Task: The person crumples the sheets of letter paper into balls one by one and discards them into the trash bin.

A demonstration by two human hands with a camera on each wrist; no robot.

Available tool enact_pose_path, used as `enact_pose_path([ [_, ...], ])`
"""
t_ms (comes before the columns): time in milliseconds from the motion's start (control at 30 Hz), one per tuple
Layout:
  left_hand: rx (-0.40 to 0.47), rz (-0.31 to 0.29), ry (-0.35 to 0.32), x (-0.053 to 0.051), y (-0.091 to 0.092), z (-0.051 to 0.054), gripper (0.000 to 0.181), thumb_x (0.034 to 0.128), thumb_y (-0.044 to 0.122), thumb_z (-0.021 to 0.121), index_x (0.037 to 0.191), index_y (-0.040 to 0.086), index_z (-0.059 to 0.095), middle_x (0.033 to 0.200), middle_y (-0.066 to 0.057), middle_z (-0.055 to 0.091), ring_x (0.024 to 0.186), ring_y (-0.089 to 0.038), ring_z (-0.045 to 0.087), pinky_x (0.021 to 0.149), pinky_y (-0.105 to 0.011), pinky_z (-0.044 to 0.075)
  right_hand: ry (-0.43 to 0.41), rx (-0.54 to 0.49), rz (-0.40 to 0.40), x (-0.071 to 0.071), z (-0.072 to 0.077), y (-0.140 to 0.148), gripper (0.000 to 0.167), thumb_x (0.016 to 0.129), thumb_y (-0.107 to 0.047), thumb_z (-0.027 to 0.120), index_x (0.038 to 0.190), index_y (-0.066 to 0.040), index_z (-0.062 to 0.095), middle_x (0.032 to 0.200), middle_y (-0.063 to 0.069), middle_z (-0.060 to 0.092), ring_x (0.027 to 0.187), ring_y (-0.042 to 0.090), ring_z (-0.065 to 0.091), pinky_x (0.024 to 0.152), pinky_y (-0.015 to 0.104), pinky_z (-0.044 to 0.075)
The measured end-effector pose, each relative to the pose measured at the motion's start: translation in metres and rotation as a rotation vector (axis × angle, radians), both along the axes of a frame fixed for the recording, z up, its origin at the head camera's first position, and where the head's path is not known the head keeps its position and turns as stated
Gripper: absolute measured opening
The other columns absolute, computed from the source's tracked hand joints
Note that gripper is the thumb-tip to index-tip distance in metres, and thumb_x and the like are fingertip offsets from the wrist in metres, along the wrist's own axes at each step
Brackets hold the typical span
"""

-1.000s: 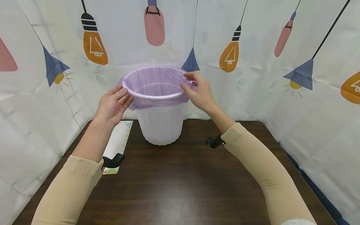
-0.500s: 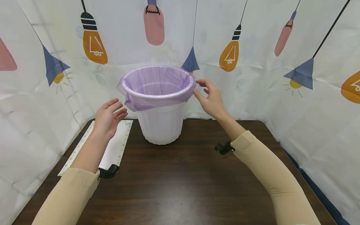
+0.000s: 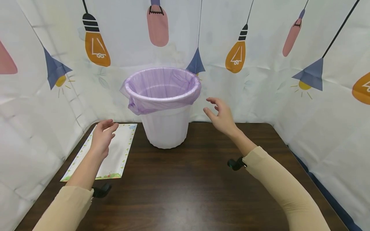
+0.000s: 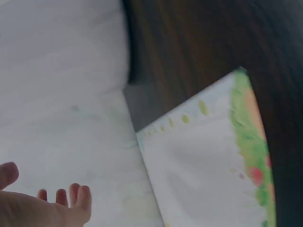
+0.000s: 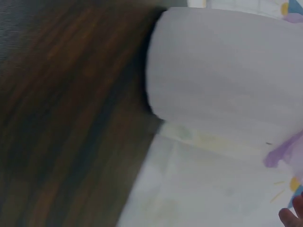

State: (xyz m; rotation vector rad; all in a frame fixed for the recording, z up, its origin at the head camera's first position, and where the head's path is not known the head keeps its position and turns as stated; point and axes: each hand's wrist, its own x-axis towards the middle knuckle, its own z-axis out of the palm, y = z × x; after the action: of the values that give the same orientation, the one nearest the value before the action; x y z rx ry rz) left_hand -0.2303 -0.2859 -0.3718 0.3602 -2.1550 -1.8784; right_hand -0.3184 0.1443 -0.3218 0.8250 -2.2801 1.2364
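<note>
A white trash can (image 3: 164, 128) stands upright near the back of the table. Its purple trash bag (image 3: 159, 104) lines the inside and folds down over the rim, with a loose bunch at the front left. My left hand (image 3: 101, 138) hovers over the sheet of paper left of the can, fingers loosely bent and holding nothing. To the can's right, my right hand (image 3: 222, 117) is in the air, apart from the bag, with thumb and fingers spread. The right wrist view shows the can (image 5: 222, 66) sideways and only fingertips (image 5: 289, 215) at the edge.
A white sheet of paper (image 3: 117, 157) with a decorated border lies at the table's left. The dark wooden table (image 3: 179, 189) stretches in front of the can. A cloth printed with lamps (image 3: 214, 35) hangs behind and along both sides.
Both hands have let go of the bag's rim. The left hand has moved down and left, the right hand down and right. The can stays in place.
</note>
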Motion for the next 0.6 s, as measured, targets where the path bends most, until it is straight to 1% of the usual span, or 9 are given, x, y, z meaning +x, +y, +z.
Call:
enact_pose_path([
  [33, -0.044, -0.013, -0.024, 0.001, -0.003, -0.004, 0.065, 0.1070, 0.034, 0.055, 0.157, 0.001, 0.029, 0.147, -0.014, 0.039, 0.138, -0.032, 0.040, 0.117, -0.051, 0.031, -0.008, 0.010, -0.001, 0.001, -0.004, 0.001, 0.041, 0.102, -0.018, 0.066, 0.138, 0.000, 0.058, 0.141, 0.015, 0.058, 0.132, 0.032, 0.050, 0.108, 0.055, 0.043],
  [100, -0.145, -0.050, -0.070, 0.003, -0.009, -0.011, 0.069, 0.1073, 0.037, 0.053, 0.159, 0.000, 0.026, 0.159, -0.020, 0.028, 0.145, -0.042, 0.028, 0.116, -0.060, 0.027, -0.024, 0.040, -0.004, 0.003, -0.011, 0.004, 0.045, 0.102, -0.019, 0.065, 0.142, 0.000, 0.055, 0.145, 0.015, 0.055, 0.135, 0.032, 0.047, 0.110, 0.053, 0.041],
  [167, -0.248, -0.095, -0.105, 0.004, -0.015, -0.016, 0.071, 0.1075, 0.039, 0.052, 0.159, -0.001, 0.025, 0.164, -0.026, 0.019, 0.147, -0.051, 0.021, 0.113, -0.067, 0.026, -0.033, 0.078, -0.004, 0.005, -0.018, 0.008, 0.048, 0.103, -0.021, 0.064, 0.145, 0.000, 0.052, 0.149, 0.017, 0.051, 0.139, 0.033, 0.044, 0.112, 0.052, 0.038],
  [200, -0.302, -0.112, -0.118, 0.004, -0.018, -0.019, 0.071, 0.1074, 0.039, 0.052, 0.159, -0.002, 0.026, 0.164, -0.028, 0.017, 0.146, -0.053, 0.019, 0.111, -0.069, 0.026, -0.038, 0.100, -0.004, 0.005, -0.022, 0.009, 0.050, 0.104, -0.022, 0.063, 0.147, -0.001, 0.050, 0.151, 0.018, 0.049, 0.141, 0.033, 0.042, 0.114, 0.051, 0.036],
  [333, -0.511, -0.187, -0.147, 0.005, -0.031, -0.026, 0.067, 0.1076, 0.035, 0.053, 0.155, -0.007, 0.031, 0.161, -0.035, 0.017, 0.144, -0.059, 0.016, 0.108, -0.072, 0.028, -0.071, 0.185, 0.000, 0.008, -0.038, 0.017, 0.057, 0.105, -0.024, 0.062, 0.153, -0.001, 0.043, 0.158, 0.020, 0.040, 0.148, 0.033, 0.034, 0.118, 0.051, 0.028],
  [400, -0.595, -0.227, -0.160, 0.007, -0.038, -0.029, 0.063, 0.1076, 0.031, 0.054, 0.152, -0.009, 0.034, 0.158, -0.038, 0.019, 0.143, -0.060, 0.017, 0.107, -0.072, 0.028, -0.106, 0.229, 0.003, 0.010, -0.046, 0.022, 0.061, 0.106, -0.026, 0.061, 0.157, -0.003, 0.038, 0.161, 0.019, 0.035, 0.150, 0.033, 0.029, 0.120, 0.052, 0.025],
  [500, -0.686, -0.283, -0.188, 0.009, -0.047, -0.035, 0.060, 0.1068, 0.027, 0.055, 0.148, -0.013, 0.037, 0.154, -0.042, 0.024, 0.142, -0.060, 0.019, 0.106, -0.072, 0.028, -0.152, 0.292, 0.006, 0.013, -0.057, 0.029, 0.064, 0.107, -0.029, 0.059, 0.160, -0.005, 0.031, 0.165, 0.018, 0.026, 0.152, 0.033, 0.023, 0.120, 0.054, 0.024],
  [600, -0.756, -0.311, -0.200, 0.012, -0.054, -0.040, 0.058, 0.1053, 0.022, 0.057, 0.145, -0.015, 0.038, 0.150, -0.044, 0.026, 0.139, -0.062, 0.021, 0.105, -0.073, 0.028, -0.183, 0.360, 0.011, 0.015, -0.068, 0.035, 0.067, 0.108, -0.032, 0.056, 0.162, -0.006, 0.027, 0.167, 0.019, 0.021, 0.153, 0.035, 0.020, 0.119, 0.056, 0.023],
])
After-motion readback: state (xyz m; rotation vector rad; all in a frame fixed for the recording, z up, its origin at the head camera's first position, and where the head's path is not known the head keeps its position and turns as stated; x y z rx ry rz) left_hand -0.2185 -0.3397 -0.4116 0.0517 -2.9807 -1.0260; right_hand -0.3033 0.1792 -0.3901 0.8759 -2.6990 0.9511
